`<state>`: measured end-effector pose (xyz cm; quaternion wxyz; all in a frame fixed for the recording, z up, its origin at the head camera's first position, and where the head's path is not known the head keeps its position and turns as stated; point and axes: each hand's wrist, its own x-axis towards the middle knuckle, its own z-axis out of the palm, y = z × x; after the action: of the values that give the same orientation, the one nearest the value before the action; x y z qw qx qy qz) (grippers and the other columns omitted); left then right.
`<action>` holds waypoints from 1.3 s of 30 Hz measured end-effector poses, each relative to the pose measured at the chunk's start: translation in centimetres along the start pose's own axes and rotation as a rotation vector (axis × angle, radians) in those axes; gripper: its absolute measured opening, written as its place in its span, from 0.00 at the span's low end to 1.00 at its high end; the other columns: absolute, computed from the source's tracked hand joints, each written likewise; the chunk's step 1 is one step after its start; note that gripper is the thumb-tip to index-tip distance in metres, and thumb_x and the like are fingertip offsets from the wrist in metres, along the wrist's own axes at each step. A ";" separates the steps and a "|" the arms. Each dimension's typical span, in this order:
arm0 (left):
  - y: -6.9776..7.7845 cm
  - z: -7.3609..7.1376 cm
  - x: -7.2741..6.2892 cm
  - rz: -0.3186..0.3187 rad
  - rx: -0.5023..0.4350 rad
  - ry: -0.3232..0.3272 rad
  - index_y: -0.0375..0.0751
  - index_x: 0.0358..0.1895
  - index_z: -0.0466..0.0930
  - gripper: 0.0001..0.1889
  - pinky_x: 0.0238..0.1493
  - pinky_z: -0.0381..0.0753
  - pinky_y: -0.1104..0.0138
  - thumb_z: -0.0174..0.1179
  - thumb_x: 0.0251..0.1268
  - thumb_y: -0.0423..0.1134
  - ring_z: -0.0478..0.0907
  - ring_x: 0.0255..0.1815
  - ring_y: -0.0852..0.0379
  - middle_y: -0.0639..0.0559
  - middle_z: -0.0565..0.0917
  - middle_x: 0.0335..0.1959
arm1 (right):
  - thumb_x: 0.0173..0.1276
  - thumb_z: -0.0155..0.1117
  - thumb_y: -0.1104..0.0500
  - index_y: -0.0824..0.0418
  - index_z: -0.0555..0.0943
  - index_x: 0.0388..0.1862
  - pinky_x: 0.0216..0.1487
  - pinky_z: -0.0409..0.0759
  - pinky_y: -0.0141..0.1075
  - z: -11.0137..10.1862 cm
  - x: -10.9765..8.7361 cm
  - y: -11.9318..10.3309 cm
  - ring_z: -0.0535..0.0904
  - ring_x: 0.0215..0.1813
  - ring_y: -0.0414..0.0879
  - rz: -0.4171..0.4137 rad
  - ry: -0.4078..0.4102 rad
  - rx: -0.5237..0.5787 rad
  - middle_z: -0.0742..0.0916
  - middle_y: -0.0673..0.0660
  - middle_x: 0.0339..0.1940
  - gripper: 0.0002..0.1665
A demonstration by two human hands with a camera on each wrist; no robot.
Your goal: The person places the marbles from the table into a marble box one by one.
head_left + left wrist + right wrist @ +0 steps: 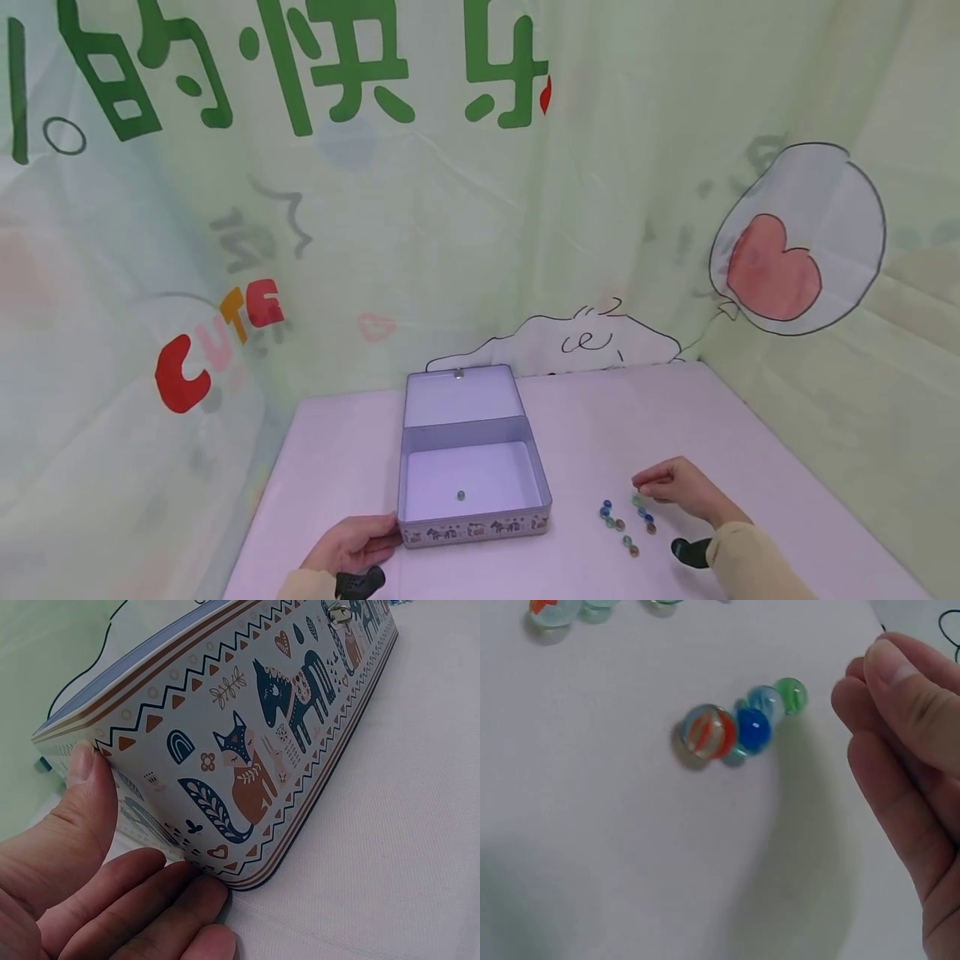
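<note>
Relaxed left hand (354, 542) touches box (457, 531) corner. Right hand (681, 487), near marbles (754, 733) right of box: pinch area hidden; grip cannot be determined.

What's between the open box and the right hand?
Several loose marbles lie between the box and the right hand; the head view shows it.

Glass marbles (754, 732) beside open tin (474, 531)

Curtained booth, seemingly: printed cloth walls (465, 225) left, right, behind pale table (607, 425).
</note>
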<state>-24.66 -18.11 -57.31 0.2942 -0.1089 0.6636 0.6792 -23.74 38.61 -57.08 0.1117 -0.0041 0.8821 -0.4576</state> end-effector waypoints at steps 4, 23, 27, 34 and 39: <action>-0.1 0.0 -0.1 0.007 -0.005 -0.028 0.27 0.57 0.82 0.18 0.65 0.82 0.49 0.63 0.73 0.38 0.88 0.47 0.54 0.36 0.89 0.49 | 0.63 0.75 0.63 0.67 0.88 0.48 0.48 0.89 0.41 1.0 0.4 0.2 0.88 0.46 0.48 0.016 0.059 -0.063 0.92 0.62 0.46 0.15; -0.6 -0.6 -0.8 0.013 -0.048 -0.035 0.23 0.57 0.81 0.18 0.55 0.88 0.59 0.62 0.74 0.36 0.87 0.45 0.56 0.38 0.90 0.47 | 0.63 0.75 0.61 0.65 0.88 0.48 0.48 0.88 0.40 1.8 0.1 -0.9 0.88 0.45 0.46 0.048 0.130 -0.071 0.92 0.60 0.45 0.15; -0.5 -0.5 -0.5 0.010 -0.040 -0.025 0.23 0.58 0.81 0.19 0.57 0.87 0.58 0.63 0.73 0.36 0.87 0.45 0.56 0.38 0.90 0.47 | 0.68 0.72 0.59 0.70 0.85 0.55 0.49 0.89 0.38 0.6 0.0 -2.5 0.89 0.47 0.46 0.004 0.109 0.049 0.90 0.65 0.51 0.21; 0.0 -0.4 -0.1 0.007 -0.009 -0.002 0.19 0.61 0.76 0.22 0.68 0.78 0.46 0.63 0.74 0.36 0.88 0.52 0.48 0.32 0.87 0.52 | 0.70 0.70 0.58 0.71 0.83 0.57 0.52 0.89 0.38 0.7 1.9 -5.5 0.89 0.48 0.43 -0.107 0.058 0.075 0.89 0.68 0.54 0.22; 0.0 -0.3 0.2 0.020 0.007 0.000 0.21 0.60 0.78 0.21 0.69 0.77 0.45 0.62 0.74 0.37 0.88 0.53 0.47 0.32 0.87 0.52 | 0.69 0.71 0.59 0.67 0.85 0.55 0.56 0.88 0.47 3.4 4.3 -9.2 0.89 0.51 0.50 -0.122 0.071 0.069 0.91 0.62 0.51 0.19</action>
<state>-24.86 -18.38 -57.44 0.2878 -0.1009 0.6671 0.6797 -28.16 30.06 -52.40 0.0525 -0.0377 0.8673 -0.4936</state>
